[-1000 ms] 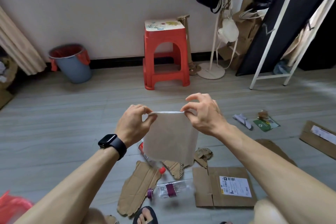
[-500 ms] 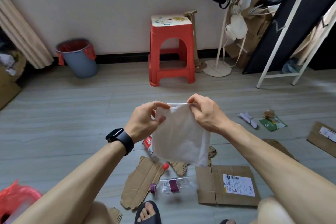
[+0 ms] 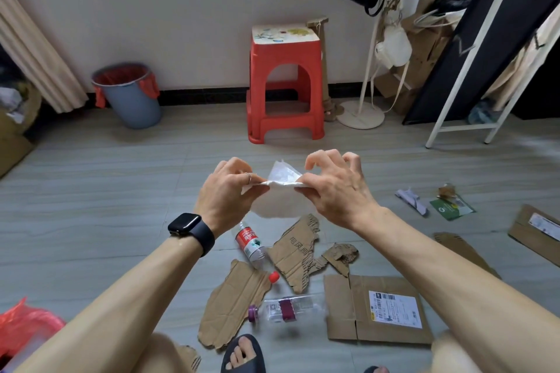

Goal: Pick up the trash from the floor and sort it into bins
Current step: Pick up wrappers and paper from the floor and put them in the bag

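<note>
Honestly, the biggest risk rn is the tissue [image 3: 281, 175] itself. It's thin & floppy, held up in the air betw. my two hands, well above the floor [image 3: 91, 206]. My left hand [image 3: 225, 191] pinches one end of the folded top edge w/ thumb & forefinger. My right hand [image 3: 336, 191] pinches the other end, its spare fingers lifted & curled clear. The rest of the sheet sags below.

If I pull the ends apart too hard, I'd guess it tears. If one pinch loosens, it flops and prob. drifts down onto the litter under it.

There's also a sorting slip to watch. The bin [image 3: 130, 94] w/ the red liner stands well off by the wall, left of the stool [image 3: 285, 85]. A red bag [image 3: 27, 321] sits close to me at lower left. I can't tell which one takes paper, so the tissue could land in the wrong one.

Stepping fwd is dodgy too. A red-label bottle [image 3: 250, 242] & a purple-cap bottle [image 3: 285, 309] lie near my sandal [image 3: 242, 354], and being round they'd prob. roll underfoot.

The floor is smooth grey wood-look planks. It's strewn w/ torn cardboard [image 3: 236, 297] and a flattened box [image 3: 378, 309] w/ a shipping label. Off right, a green packet [image 3: 451, 207] lies beside a paper scrap [image 3: 412, 201].

The back wall is plain white w/ dark skirting. A coat stand [image 3: 360, 112] hung w/ bags is right of the stool. A black board [image 3: 485, 39] leans in the corner, and a curtain [image 3: 36, 54] hangs at far left.
</note>
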{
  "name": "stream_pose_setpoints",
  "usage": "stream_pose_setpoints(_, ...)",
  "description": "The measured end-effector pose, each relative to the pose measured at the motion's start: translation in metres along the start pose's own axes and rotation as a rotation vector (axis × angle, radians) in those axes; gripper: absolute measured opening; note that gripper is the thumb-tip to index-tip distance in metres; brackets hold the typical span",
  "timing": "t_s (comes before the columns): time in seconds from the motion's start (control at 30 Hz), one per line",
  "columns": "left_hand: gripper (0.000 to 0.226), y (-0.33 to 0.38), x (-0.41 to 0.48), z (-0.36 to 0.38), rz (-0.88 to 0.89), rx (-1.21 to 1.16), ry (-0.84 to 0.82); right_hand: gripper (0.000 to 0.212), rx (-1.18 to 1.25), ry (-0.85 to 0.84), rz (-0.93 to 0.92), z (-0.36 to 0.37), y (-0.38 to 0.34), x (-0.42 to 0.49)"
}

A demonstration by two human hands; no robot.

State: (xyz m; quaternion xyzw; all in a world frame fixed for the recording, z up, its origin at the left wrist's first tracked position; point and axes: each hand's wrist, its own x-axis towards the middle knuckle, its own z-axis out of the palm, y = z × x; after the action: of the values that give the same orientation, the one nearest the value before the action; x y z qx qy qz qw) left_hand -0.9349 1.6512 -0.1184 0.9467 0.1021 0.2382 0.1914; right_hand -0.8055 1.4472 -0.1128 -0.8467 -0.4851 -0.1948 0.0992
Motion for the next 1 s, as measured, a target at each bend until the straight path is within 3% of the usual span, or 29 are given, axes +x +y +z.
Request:
stream_pose_setpoints(0.13,0.02,-0.001,-0.002,-0.001,-0.083,-0.076,-0.118,0.018,0.107,-0.014,0.078,-0.001,-0.009,0.003)
stream_pose_setpoints(0.27,0.019,0.006,-0.005,-0.01,-0.229,-0.293,-0.204,0.017,0.387,-0.114,0.229,-0.004,-0.011,0.004)
stream_pose_setpoints(0.4,0.014,0.015,-0.007,-0.006,-0.083,-0.057,-0.254,0.02,0.533,-0.207,0.293,0.0,-0.012,0.004)
stream_pose_setpoints(0.57,0.066,0.017,-0.006,0.003,-0.001,0.192,-0.311,0.021,0.631,-0.249,0.311,-0.002,-0.015,0.007)
stream_pose_setpoints(0.73,0.046,-0.001,-0.003,0.011,0.359,0.488,-0.079,0.017,0.88,-0.343,0.408,-0.004,-0.015,0.008)
stream_pose_setpoints(0.87,0.035,-0.007,-0.002,0.012,0.431,0.497,-0.023,0.014,0.634,-0.291,0.309,0.003,-0.003,0.0)
stream_pose_setpoints(1.0,0.044,-0.007,-0.003,0.014,0.294,0.419,-0.06,0.054,0.213,-0.252,0.059,0.002,-0.009,-0.004)
